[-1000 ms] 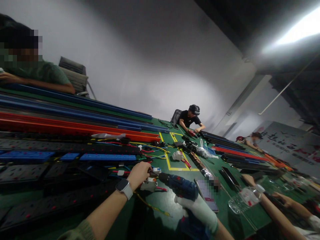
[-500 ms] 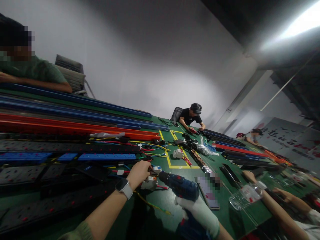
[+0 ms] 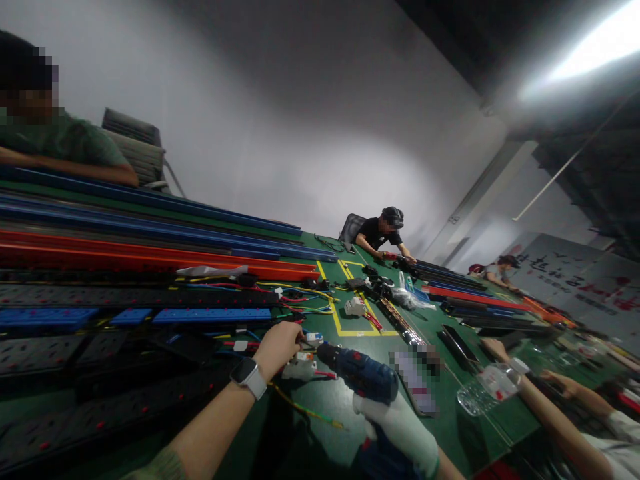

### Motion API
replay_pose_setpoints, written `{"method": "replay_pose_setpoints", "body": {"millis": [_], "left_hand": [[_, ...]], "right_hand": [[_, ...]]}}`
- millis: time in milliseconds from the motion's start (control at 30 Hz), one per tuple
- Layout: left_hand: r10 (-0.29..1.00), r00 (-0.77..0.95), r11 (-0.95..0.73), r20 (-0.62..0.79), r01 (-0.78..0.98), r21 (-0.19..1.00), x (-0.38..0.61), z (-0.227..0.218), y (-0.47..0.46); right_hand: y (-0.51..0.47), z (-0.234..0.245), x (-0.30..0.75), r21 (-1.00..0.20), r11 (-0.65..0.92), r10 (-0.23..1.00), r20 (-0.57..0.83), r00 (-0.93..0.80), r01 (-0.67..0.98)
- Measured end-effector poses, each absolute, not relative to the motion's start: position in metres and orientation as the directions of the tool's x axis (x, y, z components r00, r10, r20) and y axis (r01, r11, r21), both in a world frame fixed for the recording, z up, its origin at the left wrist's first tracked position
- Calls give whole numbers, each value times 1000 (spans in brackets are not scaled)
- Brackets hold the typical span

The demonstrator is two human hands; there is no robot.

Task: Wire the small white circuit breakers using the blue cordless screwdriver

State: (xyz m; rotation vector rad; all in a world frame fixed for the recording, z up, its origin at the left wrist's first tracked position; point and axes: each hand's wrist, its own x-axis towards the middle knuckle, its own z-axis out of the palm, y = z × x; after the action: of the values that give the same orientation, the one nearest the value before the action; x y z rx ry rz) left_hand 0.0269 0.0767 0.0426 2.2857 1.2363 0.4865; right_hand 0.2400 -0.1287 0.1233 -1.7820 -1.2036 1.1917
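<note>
My right hand (image 3: 395, 427), in a white glove, grips a blue and black cordless drill (image 3: 365, 375). The drill's chuck points left toward my left hand (image 3: 281, 348), which is bare with a watch on its wrist. The left fingers are curled together close to the drill tip, and what they pinch is hidden. Just below them is a white and grey circuit breaker (image 3: 300, 369) with a short red wire. A small white and blue part (image 3: 314, 339) shows beyond the fingertips. A yellow-green wire (image 3: 313, 415) trails over the green table between my arms.
Black socket strips (image 3: 125, 413) and blue socket strips (image 3: 215, 315) lie left, with orange rails (image 3: 240, 265) behind. Yellow tape (image 3: 360, 333) frames another breaker (image 3: 355, 307). A phone (image 3: 414, 383) and plastic bottle (image 3: 487, 390) are right, near another person's arm (image 3: 555, 420). Co-workers sit around.
The view has shifted slightly. My hands and the drill hold nearly the same position. Across the table, the far person's hands have moved a little to the right.
</note>
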Motion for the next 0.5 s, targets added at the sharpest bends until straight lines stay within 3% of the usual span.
{"method": "replay_pose_setpoints", "body": {"millis": [500], "left_hand": [[860,505,-445,69,679,584,27,46,74]], "right_hand": [[-135,120,235,-898,-286,956,-243,165,335]]}}
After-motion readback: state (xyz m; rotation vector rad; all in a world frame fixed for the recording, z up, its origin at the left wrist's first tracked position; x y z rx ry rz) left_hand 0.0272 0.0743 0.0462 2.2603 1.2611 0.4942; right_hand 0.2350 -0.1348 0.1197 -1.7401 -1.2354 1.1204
